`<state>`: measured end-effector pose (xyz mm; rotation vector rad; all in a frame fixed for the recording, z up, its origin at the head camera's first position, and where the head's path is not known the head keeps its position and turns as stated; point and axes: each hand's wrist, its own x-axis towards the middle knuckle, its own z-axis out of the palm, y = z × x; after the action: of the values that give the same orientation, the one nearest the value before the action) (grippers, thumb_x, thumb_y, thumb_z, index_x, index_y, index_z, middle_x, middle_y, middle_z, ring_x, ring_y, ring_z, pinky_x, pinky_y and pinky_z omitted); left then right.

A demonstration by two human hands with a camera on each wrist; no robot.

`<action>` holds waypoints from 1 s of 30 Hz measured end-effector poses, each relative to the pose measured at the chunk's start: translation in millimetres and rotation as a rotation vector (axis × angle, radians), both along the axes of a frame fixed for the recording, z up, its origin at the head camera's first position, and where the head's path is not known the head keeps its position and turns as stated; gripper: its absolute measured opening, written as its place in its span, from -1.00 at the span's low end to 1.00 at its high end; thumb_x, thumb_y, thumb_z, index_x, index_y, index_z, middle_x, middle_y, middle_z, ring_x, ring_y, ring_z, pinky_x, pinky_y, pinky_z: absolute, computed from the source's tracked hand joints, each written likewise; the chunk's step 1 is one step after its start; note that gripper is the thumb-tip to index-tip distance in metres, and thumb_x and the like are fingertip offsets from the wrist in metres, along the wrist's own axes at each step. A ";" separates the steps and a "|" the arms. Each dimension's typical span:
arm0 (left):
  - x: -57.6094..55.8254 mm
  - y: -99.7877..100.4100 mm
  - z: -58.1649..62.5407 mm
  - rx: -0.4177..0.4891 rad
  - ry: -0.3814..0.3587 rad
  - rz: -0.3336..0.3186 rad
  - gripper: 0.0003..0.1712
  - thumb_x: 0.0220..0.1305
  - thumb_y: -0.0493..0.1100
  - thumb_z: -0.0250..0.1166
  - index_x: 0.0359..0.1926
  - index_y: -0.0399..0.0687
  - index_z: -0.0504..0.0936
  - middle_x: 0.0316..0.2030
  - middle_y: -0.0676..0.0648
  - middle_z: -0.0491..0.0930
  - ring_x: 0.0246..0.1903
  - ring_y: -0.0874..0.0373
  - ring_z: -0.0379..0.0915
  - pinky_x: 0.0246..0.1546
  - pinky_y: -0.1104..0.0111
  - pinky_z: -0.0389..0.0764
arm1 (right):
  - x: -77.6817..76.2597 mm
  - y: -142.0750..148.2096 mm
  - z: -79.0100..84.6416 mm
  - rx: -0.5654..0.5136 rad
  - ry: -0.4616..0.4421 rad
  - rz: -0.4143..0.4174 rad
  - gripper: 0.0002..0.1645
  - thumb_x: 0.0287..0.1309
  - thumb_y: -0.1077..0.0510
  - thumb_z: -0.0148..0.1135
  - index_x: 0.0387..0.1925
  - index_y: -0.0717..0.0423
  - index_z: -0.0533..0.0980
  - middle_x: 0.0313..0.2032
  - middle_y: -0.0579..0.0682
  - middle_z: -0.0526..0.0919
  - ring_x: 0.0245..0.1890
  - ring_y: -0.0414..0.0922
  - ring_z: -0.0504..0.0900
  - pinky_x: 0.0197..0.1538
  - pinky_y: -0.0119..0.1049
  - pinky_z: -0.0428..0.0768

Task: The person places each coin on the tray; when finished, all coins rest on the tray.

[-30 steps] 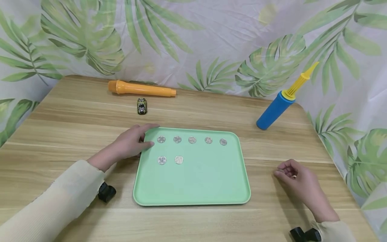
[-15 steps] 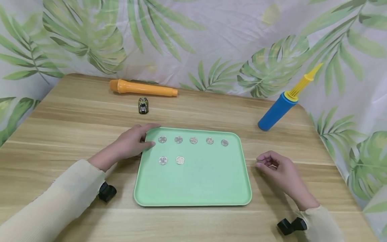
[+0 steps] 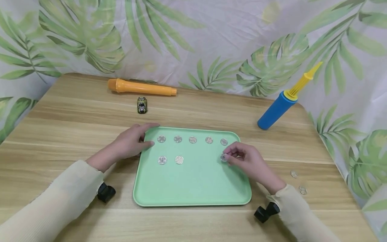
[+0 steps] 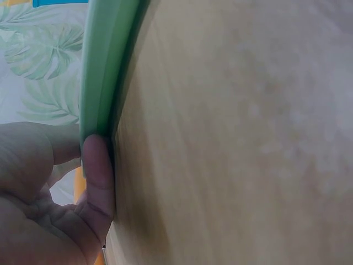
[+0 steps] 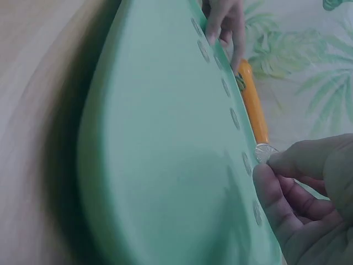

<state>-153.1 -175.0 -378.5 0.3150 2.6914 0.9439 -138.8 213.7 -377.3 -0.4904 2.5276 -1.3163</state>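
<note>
A light green tray (image 3: 193,188) lies on the wooden table. My left hand (image 3: 130,141) grips its far left corner, thumb over the rim; the left wrist view shows a finger (image 4: 99,171) against the outer wall. Over the tray's right part, my right hand (image 3: 249,161) pinches a silver coin (image 3: 223,157) between thumb and fingertips. The right wrist view shows this coin (image 5: 266,152) held up on edge, above the tray surface. Several coins (image 3: 192,139) form a row along the tray's far side. Two more, including one coin (image 3: 179,160), lie below that row at the left.
Two loose coins (image 3: 294,173) lie on the table right of the tray, near my right forearm. Behind the tray are a toy car (image 3: 141,105) and an orange toy microphone (image 3: 145,88). A blue and yellow hand pump (image 3: 276,111) stands at the back right.
My right hand has moved left from the table to over the tray, carrying the coin. The two loose coins on the table have come into sight. My left hand stays on the tray.
</note>
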 end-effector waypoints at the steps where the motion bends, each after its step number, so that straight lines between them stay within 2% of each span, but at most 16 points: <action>1: 0.3 0.1 -0.1 0.003 -0.003 0.001 -0.25 0.46 -0.18 0.31 0.58 0.01 0.29 -0.15 -0.26 0.48 -0.23 -0.03 0.39 -0.34 0.31 0.42 | -1.5 -4.9 -1.0 -0.011 -0.012 0.010 -0.89 0.31 0.32 0.38 -0.14 0.25 0.66 -0.22 0.15 0.77 -0.27 -0.19 0.67 -0.22 -0.40 0.74; 11: 3.2 0.1 -0.3 0.012 0.000 0.003 -0.25 0.45 -0.18 0.31 0.58 -0.03 0.29 -0.17 -0.26 0.46 -0.25 -0.02 0.37 -0.35 0.30 0.40 | -15.1 -44.8 0.3 0.012 -0.020 0.136 -0.88 0.29 0.37 0.32 -0.15 0.22 0.64 -0.21 0.10 0.72 -0.22 -0.16 0.61 -0.14 -0.48 0.64; 18: 2.9 -0.6 0.7 0.013 0.004 0.005 -0.24 0.45 -0.16 0.33 0.58 -0.04 0.28 -0.16 -0.28 0.46 -0.25 -0.03 0.36 -0.36 0.29 0.38 | -15.7 -71.6 -1.9 0.040 -0.006 0.259 -0.91 0.31 0.34 0.32 -0.16 0.23 0.65 -0.24 0.09 0.72 -0.25 -0.22 0.60 -0.14 -0.46 0.62; 25: 3.1 1.4 0.8 0.013 -0.015 0.015 -0.25 0.46 -0.17 0.31 0.58 -0.01 0.28 -0.14 -0.27 0.46 -0.23 -0.02 0.38 -0.33 0.30 0.41 | -13.5 -83.6 -3.1 0.107 0.006 0.268 -0.90 0.31 0.28 0.39 -0.16 0.13 0.65 -0.23 0.00 0.73 -0.23 -0.22 0.61 -0.09 -0.45 0.64; 30: 3.1 -0.1 1.5 0.012 -0.001 0.010 -0.24 0.46 -0.16 0.32 0.59 -0.04 0.27 -0.17 -0.27 0.45 -0.25 -0.03 0.36 -0.36 0.29 0.37 | -13.9 -86.4 -2.1 0.127 0.048 0.303 -0.90 0.32 0.30 0.38 -0.15 0.17 0.65 -0.24 0.00 0.73 -0.23 -0.24 0.59 -0.08 -0.43 0.64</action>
<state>-150.0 -175.1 -377.0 0.3034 2.6894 0.9637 -152.7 127.4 -379.3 -0.8463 2.4334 -1.0388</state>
